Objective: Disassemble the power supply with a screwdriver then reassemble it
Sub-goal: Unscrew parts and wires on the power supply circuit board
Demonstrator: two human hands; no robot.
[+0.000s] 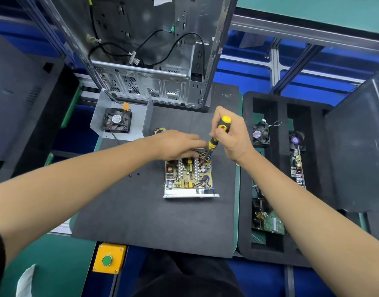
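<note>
The open power supply lies on the black foam mat, its circuit board bare inside the metal tray. My right hand grips a yellow-and-black screwdriver, tip down among the wires at the board's far right corner. My left hand rests over the far edge of the supply, fingers reaching toward the screwdriver shaft and hiding that part of the board. Its metal cover, with a fan fixed in it, lies at the mat's far left. Two small black screws lie left of the supply.
An open computer case stands behind the mat. On the right, a black foam tray holds fans, a memory stick and a green board. A yellow box with a green button sits at the near edge. Dark panels flank both sides.
</note>
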